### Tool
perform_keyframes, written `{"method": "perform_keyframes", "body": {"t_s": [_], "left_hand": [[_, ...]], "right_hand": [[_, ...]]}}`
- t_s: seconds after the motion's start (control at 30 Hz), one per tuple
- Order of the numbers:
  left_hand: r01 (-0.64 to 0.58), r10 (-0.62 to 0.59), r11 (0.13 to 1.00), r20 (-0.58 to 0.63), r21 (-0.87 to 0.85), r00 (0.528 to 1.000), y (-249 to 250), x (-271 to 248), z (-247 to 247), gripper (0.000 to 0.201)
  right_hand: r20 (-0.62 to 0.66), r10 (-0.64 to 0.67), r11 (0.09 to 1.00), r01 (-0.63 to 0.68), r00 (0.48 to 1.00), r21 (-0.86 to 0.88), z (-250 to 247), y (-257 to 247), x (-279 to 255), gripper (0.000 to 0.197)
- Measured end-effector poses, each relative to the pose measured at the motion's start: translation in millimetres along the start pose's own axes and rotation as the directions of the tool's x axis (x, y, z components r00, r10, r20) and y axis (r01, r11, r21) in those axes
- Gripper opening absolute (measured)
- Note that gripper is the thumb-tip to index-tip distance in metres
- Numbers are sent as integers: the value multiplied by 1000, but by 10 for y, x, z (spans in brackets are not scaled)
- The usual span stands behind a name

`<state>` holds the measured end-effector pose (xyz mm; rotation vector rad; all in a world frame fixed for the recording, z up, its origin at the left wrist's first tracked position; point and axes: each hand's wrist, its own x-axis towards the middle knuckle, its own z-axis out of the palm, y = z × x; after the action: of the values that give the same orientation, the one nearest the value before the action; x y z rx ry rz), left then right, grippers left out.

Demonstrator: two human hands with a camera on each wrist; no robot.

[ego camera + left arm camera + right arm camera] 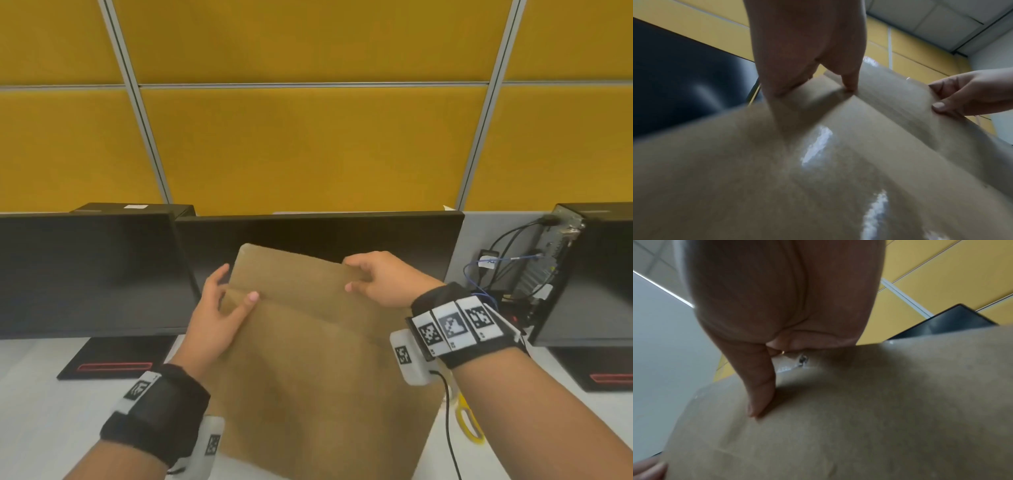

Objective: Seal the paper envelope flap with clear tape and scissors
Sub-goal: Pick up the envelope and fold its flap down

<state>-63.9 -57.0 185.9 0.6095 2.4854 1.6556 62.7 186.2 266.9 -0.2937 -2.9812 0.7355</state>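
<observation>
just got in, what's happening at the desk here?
A person holds a brown paper envelope up off the desk with both hands. The left hand grips its left edge near the flap fold; the right hand pinches the flap's right end. Yellow-handled scissors lie on the desk, untouched.

envelope lifted | left hand grips | right hand pinches flap

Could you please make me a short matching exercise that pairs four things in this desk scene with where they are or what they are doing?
1. left hand
2. right hand
3. envelope
4. scissors

A. lying on the desk under the right forearm
B. held up in front of the monitors
C. pinching the flap's right end
D. thumb on the flap's left end

Pairs: 1-D, 2-C, 3-B, 4-A
</observation>
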Motion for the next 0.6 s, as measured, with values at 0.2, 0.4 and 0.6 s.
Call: {"method": "perform_keyframes", "body": {"t_s": [0.2, 0.4, 0.6], "left_hand": [[-3, 2, 999, -8, -43, 1000, -146, -90, 114, 15], [92, -119, 963, -89, -255, 989, -428, -78, 27, 18], [195, -218, 934, -46, -299, 975, -812, 0, -58, 23]], "right_hand": [[-58, 5, 1000, -6, 998, -23, 165, 115, 79, 28], [-198, 229, 973, -228, 953, 26, 291, 588, 29, 47], [-118, 483, 783, -368, 868, 501, 688, 1214, -118, 78]]}}
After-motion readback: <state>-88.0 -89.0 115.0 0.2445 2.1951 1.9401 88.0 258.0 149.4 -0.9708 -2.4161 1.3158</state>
